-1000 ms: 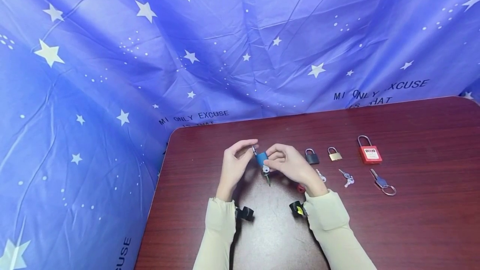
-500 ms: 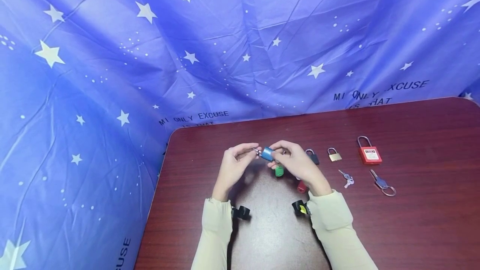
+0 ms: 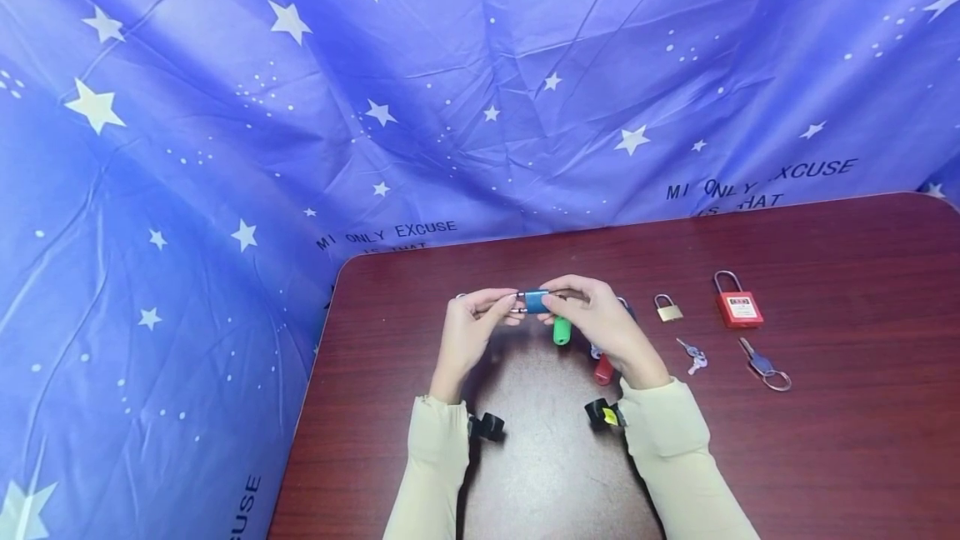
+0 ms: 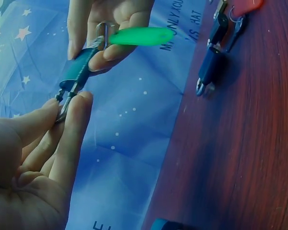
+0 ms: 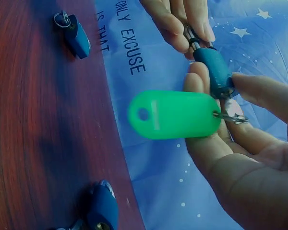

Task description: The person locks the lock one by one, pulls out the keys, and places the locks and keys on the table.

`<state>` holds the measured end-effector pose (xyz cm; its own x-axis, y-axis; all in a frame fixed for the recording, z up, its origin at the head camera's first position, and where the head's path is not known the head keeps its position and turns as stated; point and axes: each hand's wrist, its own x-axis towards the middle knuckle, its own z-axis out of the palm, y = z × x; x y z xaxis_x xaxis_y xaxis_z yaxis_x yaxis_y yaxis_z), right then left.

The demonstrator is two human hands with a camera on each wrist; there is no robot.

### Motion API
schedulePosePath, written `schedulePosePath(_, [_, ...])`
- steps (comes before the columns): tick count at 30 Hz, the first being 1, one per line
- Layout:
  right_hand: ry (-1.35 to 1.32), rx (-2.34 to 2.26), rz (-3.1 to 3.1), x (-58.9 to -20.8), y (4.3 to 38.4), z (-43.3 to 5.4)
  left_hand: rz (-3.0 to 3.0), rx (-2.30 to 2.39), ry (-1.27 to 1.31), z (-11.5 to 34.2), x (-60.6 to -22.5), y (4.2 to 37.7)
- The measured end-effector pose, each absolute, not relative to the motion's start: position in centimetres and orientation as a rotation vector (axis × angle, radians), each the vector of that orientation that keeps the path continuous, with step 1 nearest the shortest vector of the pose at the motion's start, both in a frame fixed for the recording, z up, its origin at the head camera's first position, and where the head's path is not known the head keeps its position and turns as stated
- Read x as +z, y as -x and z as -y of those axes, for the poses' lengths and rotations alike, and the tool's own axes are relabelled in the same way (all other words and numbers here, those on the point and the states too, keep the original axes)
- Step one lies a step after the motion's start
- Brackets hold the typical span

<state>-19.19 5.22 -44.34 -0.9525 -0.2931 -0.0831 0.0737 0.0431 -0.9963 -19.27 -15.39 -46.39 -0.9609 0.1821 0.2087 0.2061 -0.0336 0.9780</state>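
Both hands hold a blue padlock (image 3: 534, 302) sideways above the table, its shackle pointing left. My left hand (image 3: 468, 336) pinches the metal shackle (image 4: 62, 112) between thumb and fingers. On the other side, my right hand (image 3: 603, 327) grips the padlock's body, thumb on the near face. From the padlock's bottom end, a metal ring carries a bright green key tag (image 5: 175, 115), which hangs below the right fingers. In the right wrist view, a small silver key (image 5: 226, 103) shows at that end, partly hidden by the fingers.
Right of the hands on the dark red table (image 3: 847, 290) lie a brass padlock (image 3: 669, 308), a red padlock (image 3: 738, 307), small keys (image 3: 695, 357) and a key on a ring (image 3: 763, 367). A red key tag (image 3: 603, 369) and a dark padlock (image 3: 626, 311) are partly behind the right hand.
The blue padlock has turned from nearly upright to sideways, shackle to the left. Its green tag has swung into view, and my right hand has shifted slightly right and away.
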Motion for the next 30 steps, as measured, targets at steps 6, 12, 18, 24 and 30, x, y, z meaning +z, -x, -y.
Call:
schedulePosePath(6, [0.165, -2.089, -2.025, -44.1, 19.1, -4.9, 2.130, -2.211, 0.412, 15.1, -46.2, 19.1])
schedulePosePath(12, [0.194, -2.137, -2.091, -44.0, 18.9, -4.6, 2.111, -2.139, 0.419, 14.8, -45.7, 18.9])
schedulePosePath(18, [0.239, -2.154, -2.152, -43.8, 18.6, -4.5, 2.089, -2.103, 0.426, 14.6, -45.3, 18.6])
schedulePosePath(24, [0.276, -2.201, -2.090, -43.5, 18.6, -4.4, 2.029, -2.039, 0.422, 14.2, -44.9, 18.4])
schedulePosePath(30, [0.243, -2.324, -1.984, -43.0, 18.4, -4.1, 1.912, -2.108, 0.379, 13.7, -44.8, 18.2])
